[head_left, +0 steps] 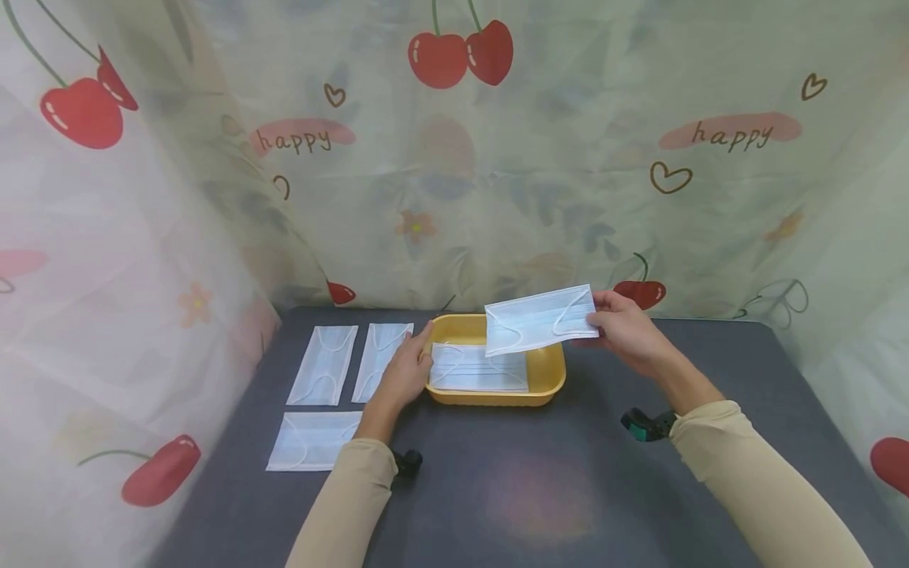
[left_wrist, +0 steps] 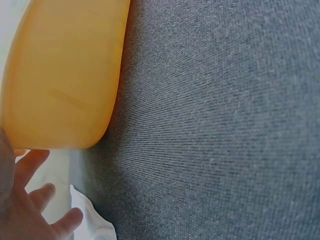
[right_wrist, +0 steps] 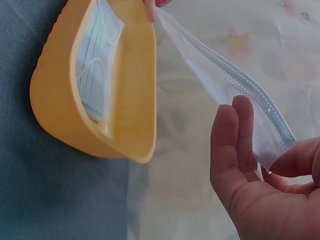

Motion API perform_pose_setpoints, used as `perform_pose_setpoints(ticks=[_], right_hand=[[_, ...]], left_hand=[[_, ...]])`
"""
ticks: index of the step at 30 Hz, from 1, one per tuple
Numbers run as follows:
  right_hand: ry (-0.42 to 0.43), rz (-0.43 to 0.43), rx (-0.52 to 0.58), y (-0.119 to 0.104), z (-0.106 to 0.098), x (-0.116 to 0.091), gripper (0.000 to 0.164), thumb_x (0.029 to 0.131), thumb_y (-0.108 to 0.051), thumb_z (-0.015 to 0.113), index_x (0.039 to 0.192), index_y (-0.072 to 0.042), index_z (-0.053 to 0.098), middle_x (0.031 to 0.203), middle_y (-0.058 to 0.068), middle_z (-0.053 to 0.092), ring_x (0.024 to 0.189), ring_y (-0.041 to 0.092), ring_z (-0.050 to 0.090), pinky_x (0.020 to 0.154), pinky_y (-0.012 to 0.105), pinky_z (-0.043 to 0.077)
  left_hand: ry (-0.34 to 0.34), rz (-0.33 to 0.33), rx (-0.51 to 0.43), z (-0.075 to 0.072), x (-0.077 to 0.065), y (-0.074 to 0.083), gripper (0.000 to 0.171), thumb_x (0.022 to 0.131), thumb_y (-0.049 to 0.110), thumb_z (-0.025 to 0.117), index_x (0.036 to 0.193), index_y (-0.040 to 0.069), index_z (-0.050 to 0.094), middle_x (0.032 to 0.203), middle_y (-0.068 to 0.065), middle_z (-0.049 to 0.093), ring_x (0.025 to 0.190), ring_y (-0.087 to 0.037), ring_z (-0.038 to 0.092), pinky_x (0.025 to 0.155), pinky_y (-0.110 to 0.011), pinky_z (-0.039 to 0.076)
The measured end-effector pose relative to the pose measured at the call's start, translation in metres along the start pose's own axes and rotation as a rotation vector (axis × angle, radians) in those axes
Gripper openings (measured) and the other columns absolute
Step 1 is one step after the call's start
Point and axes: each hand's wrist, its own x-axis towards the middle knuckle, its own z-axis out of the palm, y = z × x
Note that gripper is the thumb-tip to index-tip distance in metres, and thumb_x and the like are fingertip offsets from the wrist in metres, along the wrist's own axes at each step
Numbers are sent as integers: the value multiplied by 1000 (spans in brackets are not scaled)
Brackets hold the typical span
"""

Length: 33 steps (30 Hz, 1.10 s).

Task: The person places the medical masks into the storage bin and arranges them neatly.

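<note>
My right hand [head_left: 628, 331] pinches one end of a pale blue disposable face mask [head_left: 540, 319] between thumb and fingers. The mask is held tilted above the right part of a yellow plastic tray [head_left: 550, 386], its ear loops showing. In the right wrist view the thumb [right_wrist: 297, 160] presses the mask's corner, with other fingers behind it. Another mask [head_left: 476, 369] lies flat in the left part of the tray, partly covered by the held one. At the tray's left end, my left hand [head_left: 406, 371] grips the rim, some fingers spread outside in the left wrist view.
Left of the tray, two masks [head_left: 323, 365] lie lengthwise side by side on the dark grey table [head_left: 497, 481]. A third mask [head_left: 308, 440] lies crosswise nearer me, partly behind the left forearm. A cherry-printed curtain [head_left: 540, 221] hangs behind and at both sides.
</note>
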Motion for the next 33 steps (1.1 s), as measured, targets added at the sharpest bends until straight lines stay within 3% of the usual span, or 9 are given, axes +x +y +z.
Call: perform_pose_setpoints(ticks=[9, 19, 22, 33], right_hand=[[-25, 50, 21, 0, 16, 15, 53, 103, -3, 33, 155, 4, 24, 154, 27, 40, 129, 35, 56, 110, 54, 49], [-77, 53, 7, 6, 36, 31, 53, 99, 2, 32, 152, 6, 27, 148, 28, 44, 119, 31, 60, 102, 46, 57], [-82, 55, 2, 9, 42, 34, 51, 100, 2, 33, 150, 7, 29, 147, 29, 45, 117, 31, 61, 98, 42, 59], [-97, 86, 29, 19, 63, 47, 52, 99, 3, 32, 150, 9, 27, 146, 30, 44, 117, 31, 61, 96, 43, 60]], left_hand=[[5, 21, 10, -1, 1, -1, 61, 103, 21, 41, 162, 29, 28, 168, -2, 34, 161, -30, 17, 130, -53, 17], [-1, 6, 8, 0, 2, -1, 61, 104, 22, 41, 162, 31, 27, 168, -2, 34, 161, -30, 17, 130, -52, 17], [6, 33, 12, -1, 2, -1, 60, 104, 20, 41, 162, 29, 28, 167, -4, 35, 160, -32, 18, 130, -52, 18], [-4, 58, 50, -1, -1, 2, 59, 105, 20, 38, 163, 29, 27, 167, -4, 36, 160, -33, 19, 129, -53, 20]])
